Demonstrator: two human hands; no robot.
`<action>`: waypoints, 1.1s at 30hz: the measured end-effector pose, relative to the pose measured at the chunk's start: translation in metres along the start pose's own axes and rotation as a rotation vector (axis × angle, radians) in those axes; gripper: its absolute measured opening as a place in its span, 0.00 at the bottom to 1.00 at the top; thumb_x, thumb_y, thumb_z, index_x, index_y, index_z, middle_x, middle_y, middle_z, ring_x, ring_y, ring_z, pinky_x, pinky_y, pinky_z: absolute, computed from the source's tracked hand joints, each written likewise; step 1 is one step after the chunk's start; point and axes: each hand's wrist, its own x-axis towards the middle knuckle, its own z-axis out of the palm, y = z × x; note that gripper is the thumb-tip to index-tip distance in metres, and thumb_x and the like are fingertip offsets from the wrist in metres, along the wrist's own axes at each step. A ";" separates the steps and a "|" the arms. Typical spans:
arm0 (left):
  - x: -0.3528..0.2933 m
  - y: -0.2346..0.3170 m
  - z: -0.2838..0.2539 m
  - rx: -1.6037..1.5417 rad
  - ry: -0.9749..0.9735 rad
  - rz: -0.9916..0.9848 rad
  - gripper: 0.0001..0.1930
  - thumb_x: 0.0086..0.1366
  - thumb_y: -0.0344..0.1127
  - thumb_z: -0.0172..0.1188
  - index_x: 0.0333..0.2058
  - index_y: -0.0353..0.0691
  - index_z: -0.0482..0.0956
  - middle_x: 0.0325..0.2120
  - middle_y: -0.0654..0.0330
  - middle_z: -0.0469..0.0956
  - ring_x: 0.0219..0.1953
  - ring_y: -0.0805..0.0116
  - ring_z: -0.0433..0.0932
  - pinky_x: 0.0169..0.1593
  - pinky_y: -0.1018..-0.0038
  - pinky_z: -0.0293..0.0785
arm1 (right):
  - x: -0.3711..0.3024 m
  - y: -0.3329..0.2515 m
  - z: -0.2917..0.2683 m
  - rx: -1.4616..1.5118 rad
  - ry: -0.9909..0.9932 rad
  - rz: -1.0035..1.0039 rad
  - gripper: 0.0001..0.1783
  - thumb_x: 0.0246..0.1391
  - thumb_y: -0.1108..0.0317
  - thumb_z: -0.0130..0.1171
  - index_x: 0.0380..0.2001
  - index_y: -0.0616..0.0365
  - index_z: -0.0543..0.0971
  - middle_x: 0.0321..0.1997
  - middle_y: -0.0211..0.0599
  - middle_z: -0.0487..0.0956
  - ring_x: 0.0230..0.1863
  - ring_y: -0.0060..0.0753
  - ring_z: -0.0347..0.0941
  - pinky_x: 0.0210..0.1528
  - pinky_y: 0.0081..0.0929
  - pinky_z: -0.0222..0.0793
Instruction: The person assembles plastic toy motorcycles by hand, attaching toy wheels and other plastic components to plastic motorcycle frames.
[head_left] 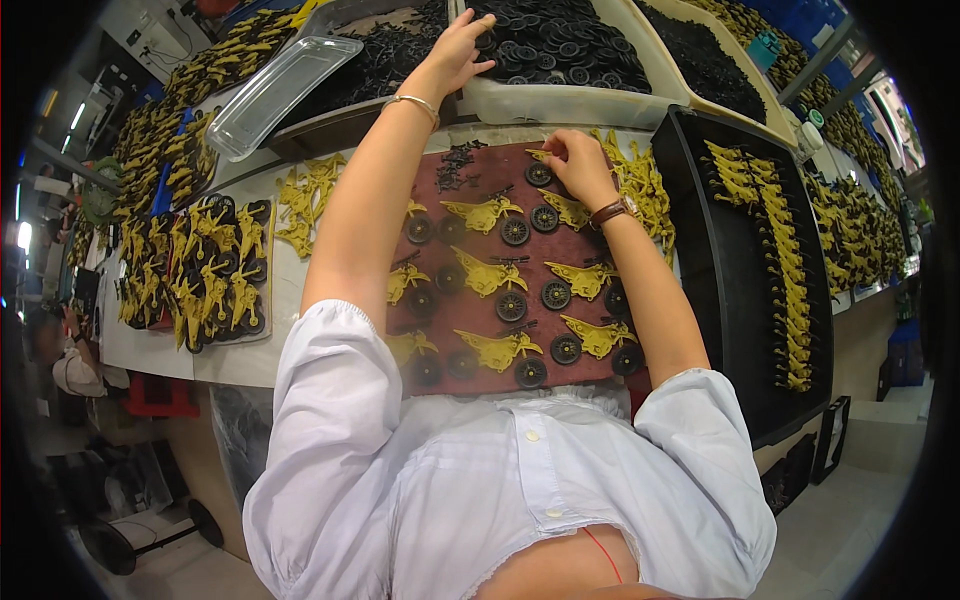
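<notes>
My left hand (462, 52) reaches out at the far edge of the table, its fingers apart, over the near corner of a pale bin (560, 104) of black toy wheels (545, 42). Nothing shows in it. At the far right of a dark red mat (535, 262), my right hand (582, 165) pinches a small yellow plastic toy motorcycle body (538, 155), mostly hidden by the fingers. Just under it lies a black wheel (539, 175). Rows of yellow motorcycle bodies (490, 274) with black wheels (511, 306) beside them cover the mat.
Small black parts (458, 165) lie at the mat's far left. Yellow pieces (308, 200) are heaped beside the mat. A clear plastic tray (285, 95) leans across a bin at left. Assembled yellow-black toys (220, 275) fill a board. A black box (740, 290) at right holds lined-up yellow pieces.
</notes>
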 end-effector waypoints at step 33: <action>-0.318 -0.002 -0.118 0.141 0.326 0.097 0.13 0.68 0.33 0.52 0.47 0.31 0.74 0.41 0.52 0.78 0.42 0.65 0.80 0.51 0.70 0.74 | 0.040 -0.095 0.098 0.060 -0.358 -0.140 0.11 0.33 0.69 0.65 0.24 0.65 0.81 0.30 0.55 0.79 0.39 0.52 0.76 0.45 0.40 0.73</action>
